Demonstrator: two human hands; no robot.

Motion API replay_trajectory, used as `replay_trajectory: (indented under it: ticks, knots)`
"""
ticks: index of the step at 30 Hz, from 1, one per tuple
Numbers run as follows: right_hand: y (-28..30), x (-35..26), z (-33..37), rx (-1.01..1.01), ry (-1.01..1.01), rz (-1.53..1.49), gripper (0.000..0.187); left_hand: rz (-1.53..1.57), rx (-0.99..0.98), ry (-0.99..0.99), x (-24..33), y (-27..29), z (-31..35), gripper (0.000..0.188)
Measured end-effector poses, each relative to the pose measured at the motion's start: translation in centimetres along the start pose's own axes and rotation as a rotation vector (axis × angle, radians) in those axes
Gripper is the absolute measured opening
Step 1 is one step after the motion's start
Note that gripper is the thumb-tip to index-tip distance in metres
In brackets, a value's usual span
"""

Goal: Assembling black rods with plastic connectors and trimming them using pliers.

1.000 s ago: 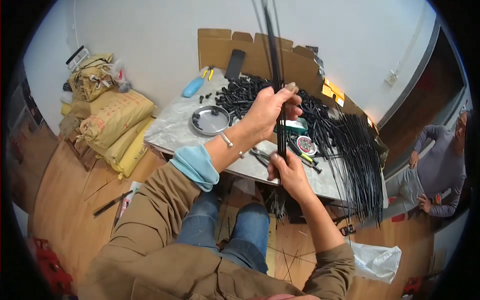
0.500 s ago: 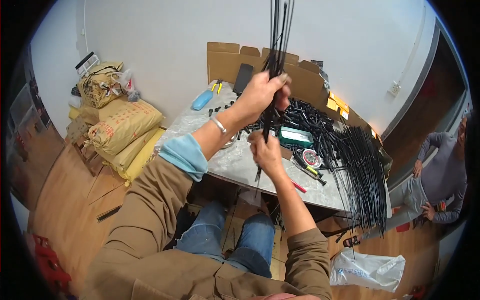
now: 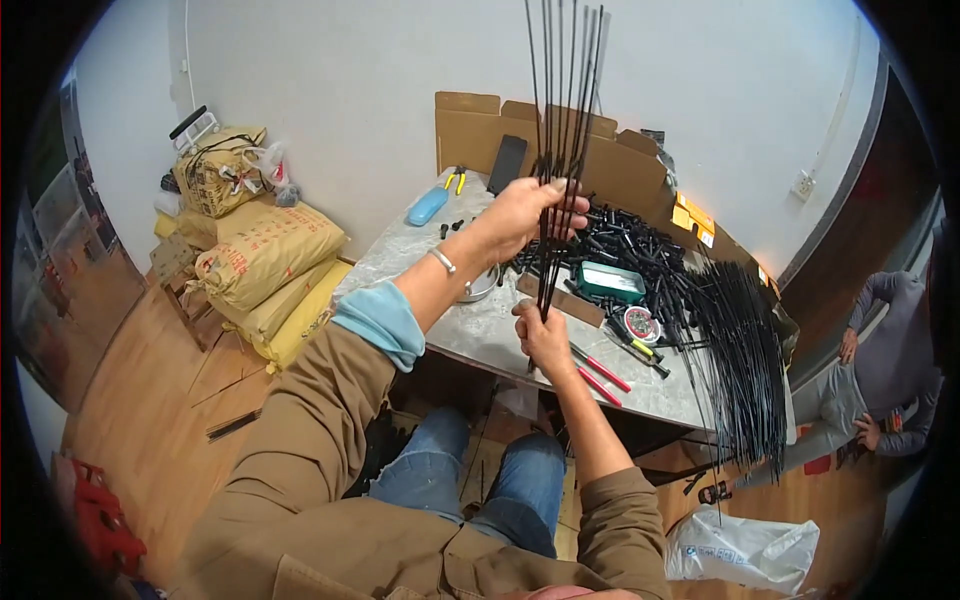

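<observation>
"How far along are we?"

"We have one bundle of black rods [image 3: 550,268] gathered upright: our left hand [image 3: 530,207] curls around its middle, our right hand [image 3: 546,342] pinches it lower down. A bigger rod pile [image 3: 745,365] lies untouched to their right."

"What's in our way?"

"A red-handled tool [image 3: 605,370] just beside the right hand; beyond both, black fittings [image 3: 628,243] and a green box [image 3: 612,284] crowd our bench [image 3: 478,332]."

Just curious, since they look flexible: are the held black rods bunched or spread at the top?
Spread: above the left hand, white wall shows between the black rods.
</observation>
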State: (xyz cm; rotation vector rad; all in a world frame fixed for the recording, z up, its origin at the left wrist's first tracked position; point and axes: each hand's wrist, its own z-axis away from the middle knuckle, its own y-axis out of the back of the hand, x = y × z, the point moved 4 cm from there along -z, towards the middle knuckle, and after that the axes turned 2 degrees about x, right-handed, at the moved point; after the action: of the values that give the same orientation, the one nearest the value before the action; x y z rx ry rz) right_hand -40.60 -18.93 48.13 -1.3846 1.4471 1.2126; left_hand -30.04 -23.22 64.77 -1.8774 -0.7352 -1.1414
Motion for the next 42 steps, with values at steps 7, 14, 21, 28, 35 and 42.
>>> replay_trajectory:
  ticks: [7,14,21,28,35,42]
  knots:
    - [0.5,-10.7,5.4,-0.097,-0.13,-0.523,0.039,0.074,0.035,0.044,0.7,0.2,-0.1,0.026]
    - [1.7,-11.2,7.3,-0.054,-0.092,-0.188,0.036,0.135,0.062,0.056,-0.8,0.0,-0.4,0.03]
    - [2.0,-11.4,8.9,-0.051,-0.096,-0.055,0.036,0.09,0.112,0.049,-1.4,-0.6,0.4,0.039]
    - [2.2,-10.2,9.8,-0.171,-0.218,-0.051,0.038,0.185,0.038,0.158,-2.8,-1.1,0.6,0.029]
    - [4.8,-7.7,9.4,-0.517,-0.22,0.089,0.041,0.19,0.104,0.2,-2.6,-0.3,0.6,0.028]
    - [11.3,-0.6,7.3,0.021,0.125,1.176,0.034,0.17,0.087,0.194,-3.4,-1.0,1.3,0.03]
